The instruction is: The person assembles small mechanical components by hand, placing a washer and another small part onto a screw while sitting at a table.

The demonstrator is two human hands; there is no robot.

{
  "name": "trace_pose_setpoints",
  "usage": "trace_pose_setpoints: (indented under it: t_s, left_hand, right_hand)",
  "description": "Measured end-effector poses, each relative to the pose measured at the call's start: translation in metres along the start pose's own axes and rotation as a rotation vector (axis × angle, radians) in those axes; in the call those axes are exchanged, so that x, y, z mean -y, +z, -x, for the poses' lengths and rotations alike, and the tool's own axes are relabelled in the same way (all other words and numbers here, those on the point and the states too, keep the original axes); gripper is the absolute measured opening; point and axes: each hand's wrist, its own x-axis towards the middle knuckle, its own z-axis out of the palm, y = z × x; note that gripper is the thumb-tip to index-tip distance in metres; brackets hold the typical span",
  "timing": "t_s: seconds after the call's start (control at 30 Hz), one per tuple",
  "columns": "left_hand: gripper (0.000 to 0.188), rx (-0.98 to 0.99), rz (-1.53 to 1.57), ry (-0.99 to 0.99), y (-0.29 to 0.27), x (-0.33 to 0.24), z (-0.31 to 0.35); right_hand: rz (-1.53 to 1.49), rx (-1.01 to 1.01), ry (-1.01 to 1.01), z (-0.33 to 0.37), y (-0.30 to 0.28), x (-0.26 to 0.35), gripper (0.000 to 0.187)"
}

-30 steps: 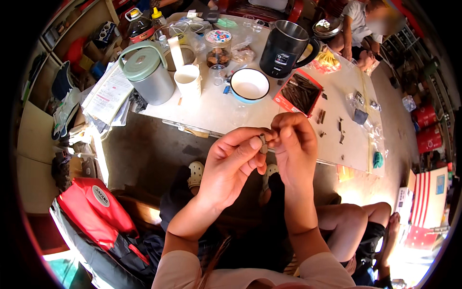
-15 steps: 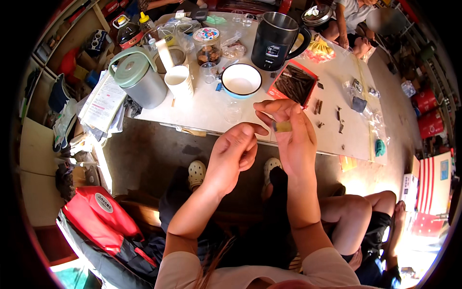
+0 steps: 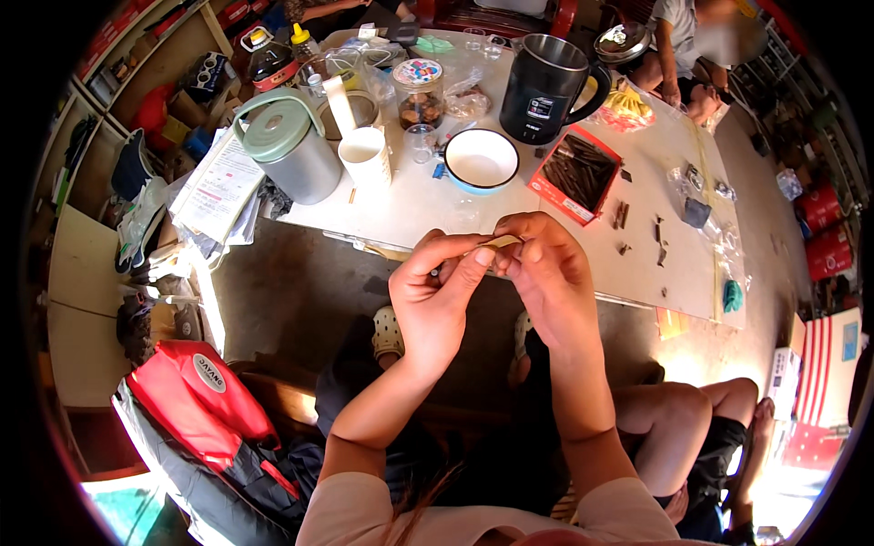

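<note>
My two hands meet above the near edge of the table. A small, flat yellowish strip (image 3: 502,242) is pinched between their fingertips. My left hand (image 3: 435,289) has its thumb and forefinger on the strip's left end, with the other fingers curled in. My right hand (image 3: 555,282) closes on the right end, its fingers bent over. The exact kind of strip is too small to tell. Beyond the hands is a white enamel bowl (image 3: 482,159) with a dark rim. To its right lies an open red box (image 3: 555,207) filled with dark brown strips.
Loose brown pieces (image 3: 622,216) lie right of the box. A black electric kettle (image 3: 541,91), a lidded jar (image 3: 421,102), a white cup (image 3: 366,155) and a grey jug (image 3: 300,164) stand farther back. One person sits across (image 3: 669,55); another's bare leg (image 3: 665,428) is at my right.
My hands have come together. The left thumb and forefinger, apart from the strip before, now grip it along with the right hand. The whole view has shifted slightly.
</note>
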Motion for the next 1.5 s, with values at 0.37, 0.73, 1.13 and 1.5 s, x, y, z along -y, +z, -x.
trace_pose_setpoints:
  t_s: [0.37, 0.73, 1.13, 1.5]
  left_hand:
    - [0.025, 0.087, -0.450, 0.315, -0.008, -0.022, -0.001]
    - [0.019, 0.099, -0.161, 0.172, -0.006, -0.019, 0.002]
    - [0.017, 0.030, -0.159, 0.087, -0.006, -0.016, 0.001]
    - [0.017, 0.041, -0.382, 0.196, -0.005, -0.024, 0.002]
  right_hand:
    - [1.110, -0.085, -0.705, 0.004, 0.013, 0.016, 0.020]
    - [0.880, -0.135, -0.547, 0.004, 0.009, 0.003, 0.018]
    - [0.789, -0.174, -0.439, 0.004, 0.021, 0.002, 0.015]
    - [1.177, -0.122, -0.678, 0.005, 0.019, 0.013, 0.016]
